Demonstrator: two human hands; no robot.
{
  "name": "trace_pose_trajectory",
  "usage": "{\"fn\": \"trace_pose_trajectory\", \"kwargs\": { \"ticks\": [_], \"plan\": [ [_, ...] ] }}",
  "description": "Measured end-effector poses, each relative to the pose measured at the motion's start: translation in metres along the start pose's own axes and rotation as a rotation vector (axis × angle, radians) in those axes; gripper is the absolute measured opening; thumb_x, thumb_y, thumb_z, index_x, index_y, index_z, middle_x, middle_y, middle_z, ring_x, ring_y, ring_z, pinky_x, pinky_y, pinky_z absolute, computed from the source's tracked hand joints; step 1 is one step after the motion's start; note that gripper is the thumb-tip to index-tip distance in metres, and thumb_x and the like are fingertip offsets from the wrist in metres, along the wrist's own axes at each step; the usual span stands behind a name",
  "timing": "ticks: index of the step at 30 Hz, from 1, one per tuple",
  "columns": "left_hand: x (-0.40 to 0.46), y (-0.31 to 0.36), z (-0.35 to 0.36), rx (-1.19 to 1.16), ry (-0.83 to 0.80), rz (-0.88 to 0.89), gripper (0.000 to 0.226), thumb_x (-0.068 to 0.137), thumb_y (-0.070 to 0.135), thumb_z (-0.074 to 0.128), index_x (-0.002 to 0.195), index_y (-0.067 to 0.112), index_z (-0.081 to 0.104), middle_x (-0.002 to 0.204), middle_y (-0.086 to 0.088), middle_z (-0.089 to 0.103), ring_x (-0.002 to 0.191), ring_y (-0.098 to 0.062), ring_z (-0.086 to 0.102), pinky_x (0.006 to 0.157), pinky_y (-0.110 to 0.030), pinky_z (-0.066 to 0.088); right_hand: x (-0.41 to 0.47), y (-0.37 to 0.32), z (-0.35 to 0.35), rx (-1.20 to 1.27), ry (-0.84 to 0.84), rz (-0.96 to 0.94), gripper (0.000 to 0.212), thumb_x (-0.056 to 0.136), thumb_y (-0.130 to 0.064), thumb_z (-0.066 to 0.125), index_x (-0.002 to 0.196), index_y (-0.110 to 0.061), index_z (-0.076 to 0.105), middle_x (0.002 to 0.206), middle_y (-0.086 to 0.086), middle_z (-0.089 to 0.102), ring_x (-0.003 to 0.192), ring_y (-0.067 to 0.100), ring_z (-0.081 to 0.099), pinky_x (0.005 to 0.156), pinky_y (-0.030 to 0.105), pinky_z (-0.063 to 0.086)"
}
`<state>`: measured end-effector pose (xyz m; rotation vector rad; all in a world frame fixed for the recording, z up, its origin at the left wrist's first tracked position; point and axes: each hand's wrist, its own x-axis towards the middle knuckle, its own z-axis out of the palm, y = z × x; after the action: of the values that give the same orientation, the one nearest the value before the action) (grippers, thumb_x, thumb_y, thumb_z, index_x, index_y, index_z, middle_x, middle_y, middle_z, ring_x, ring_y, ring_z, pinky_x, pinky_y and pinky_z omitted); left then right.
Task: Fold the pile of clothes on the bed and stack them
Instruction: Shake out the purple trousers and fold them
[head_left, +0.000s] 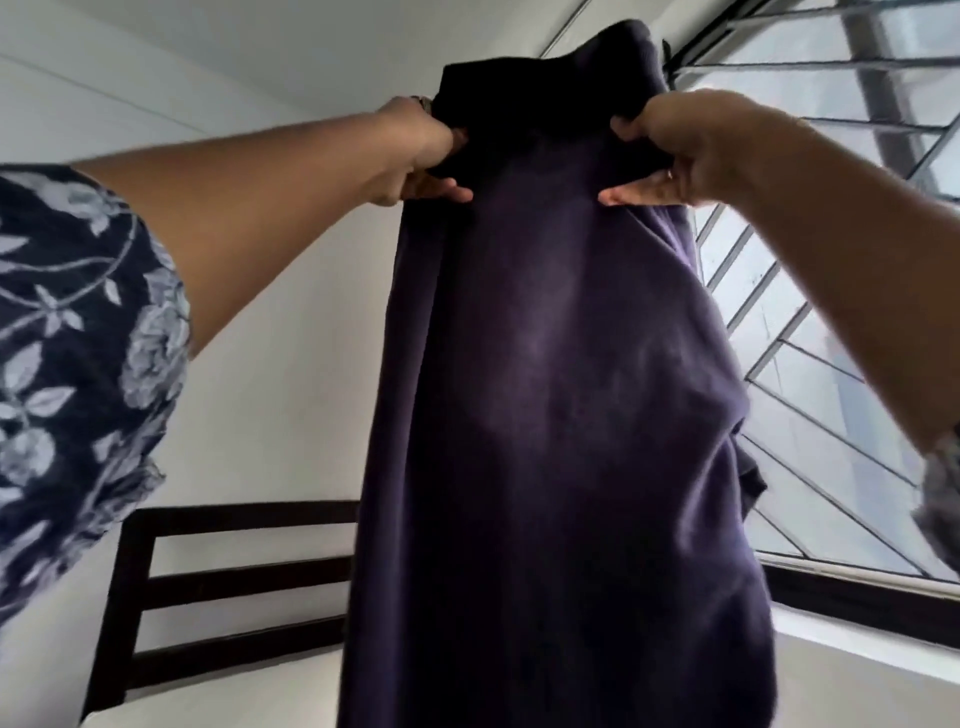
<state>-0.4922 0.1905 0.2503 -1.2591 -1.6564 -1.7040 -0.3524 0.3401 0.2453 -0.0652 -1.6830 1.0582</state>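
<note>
I hold a dark purple garment (550, 395) up in front of me, high in the air, so it hangs long and straight from my two hands to the bottom edge of the view. The cloth is soft, matte knit, a little faded down the middle where light comes through it, with loose vertical folds and a bulge on its right side. Its top part is folded over and looks almost black. I see no label, print or writing on it.

My left hand (415, 156) grips the top left edge: the fingers (441, 189) curl onto the front of the cloth and pinch it. My right hand (670, 150) grips the top right edge the same way, thumb above, fingers closed on the fabric, one long finger lying flat across the front. The hands are near each other, with the cloth stretched between them.

My left sleeve (78, 338) is navy with a pale floral print; a scrap of the same print shows at my right elbow.

Behind the garment, low on the left, stands a dark wooden headboard (218, 577) with horizontal slats against a plain white wall (291, 322). To the right is a window (831, 364) with thin metal bars and a dark sill.
</note>
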Motion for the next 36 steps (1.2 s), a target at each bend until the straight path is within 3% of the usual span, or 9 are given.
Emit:
{"fn": "trace_pose_trajectory", "kwargs": {
  "ticks": [5,8,13,16,22,28,31,33,36],
  "plan": [
    [-0.005,-0.086,0.030,0.128,-0.221,-0.303,0.031,0.098,0.028,0.050,0.121,0.007,0.050,0.109,0.004,0.057,0.036,-0.003,0.058,0.038,-0.010,0.046,0.009,0.099,0.016,-0.051,-0.120,0.278,0.016,0.099,-0.014,0.050,0.114,-0.010,0.054,0.137,0.006,0.047,0.079,0.032,0.065,0.045,0.033,0.057],
    [-0.015,-0.168,0.062,0.142,-0.231,-0.408,0.050,0.098,0.028,0.051,0.133,-0.005,0.039,0.141,-0.010,0.045,0.038,-0.012,0.062,0.046,-0.016,0.053,0.009,0.181,0.035,-0.012,-0.155,0.439,0.040,0.095,-0.019,0.058,0.130,-0.006,0.045,0.147,0.008,0.037,0.108,0.036,0.058,0.049,0.041,0.058],
    [0.026,-0.193,0.088,0.089,-0.137,-0.179,0.051,0.098,0.034,0.051,0.134,0.000,0.040,0.142,-0.014,0.044,0.063,-0.027,0.071,0.072,-0.032,0.060,0.039,0.197,0.034,0.057,-0.049,0.191,0.014,0.098,-0.009,0.052,0.112,-0.009,0.051,0.095,-0.006,0.050,0.107,0.021,0.059,0.085,0.035,0.056],
    [0.054,-0.158,0.091,0.076,0.035,0.037,0.040,0.097,0.032,0.054,0.126,0.004,0.050,0.129,-0.010,0.055,0.077,-0.030,0.071,0.071,-0.036,0.060,0.059,0.161,0.024,0.178,-0.001,-0.007,0.009,0.101,-0.012,0.043,0.096,-0.014,0.050,0.087,-0.008,0.051,0.093,0.011,0.056,0.065,0.027,0.058],
    [0.051,-0.101,0.078,0.026,0.096,0.302,0.041,0.099,0.031,0.049,0.133,0.009,0.046,0.129,-0.001,0.052,0.093,-0.015,0.067,0.065,-0.020,0.058,0.061,0.099,-0.004,0.160,0.061,-0.186,0.005,0.100,-0.016,0.046,0.103,-0.020,0.047,0.095,-0.007,0.053,0.095,0.014,0.058,0.073,0.029,0.059],
    [-0.060,-0.116,0.050,0.223,-0.316,0.060,0.023,0.101,0.026,0.039,0.119,0.030,0.052,0.099,0.019,0.060,0.090,0.008,0.058,0.109,-0.023,0.036,-0.045,0.137,-0.042,-0.530,-0.226,-0.064,0.045,0.096,-0.017,0.052,0.139,-0.009,0.041,0.141,-0.005,0.043,0.131,0.004,0.038,0.107,0.011,0.025],
    [-0.170,-0.142,0.040,0.115,-0.318,0.042,0.020,0.098,0.026,0.050,0.118,0.023,0.052,0.114,0.004,0.064,0.091,-0.009,0.068,0.095,-0.027,0.050,-0.142,0.166,-0.051,-0.331,-0.319,0.060,0.034,0.099,-0.013,0.048,0.132,-0.014,0.043,0.140,0.000,0.045,0.123,0.009,0.052,0.108,0.018,0.034],
    [-0.243,-0.156,0.030,-0.025,-0.282,0.017,0.022,0.097,0.024,0.055,0.115,0.013,0.050,0.116,-0.006,0.062,0.073,-0.018,0.072,0.068,-0.024,0.058,-0.204,0.181,-0.055,-0.163,-0.270,0.154,0.017,0.099,-0.023,0.050,0.114,-0.014,0.051,0.124,0.004,0.060,0.093,0.011,0.070,0.083,0.023,0.055],
    [-0.344,-0.175,0.019,-0.064,-0.443,-0.214,0.015,0.094,0.019,0.059,0.104,0.009,0.056,0.103,-0.011,0.069,0.057,-0.021,0.070,0.052,-0.025,0.057,-0.310,0.209,-0.054,-0.371,-0.278,0.333,0.024,0.097,-0.036,0.053,0.082,-0.017,0.051,0.059,-0.003,0.065,0.038,0.008,0.060,0.034,0.016,0.037]
  ]
}}
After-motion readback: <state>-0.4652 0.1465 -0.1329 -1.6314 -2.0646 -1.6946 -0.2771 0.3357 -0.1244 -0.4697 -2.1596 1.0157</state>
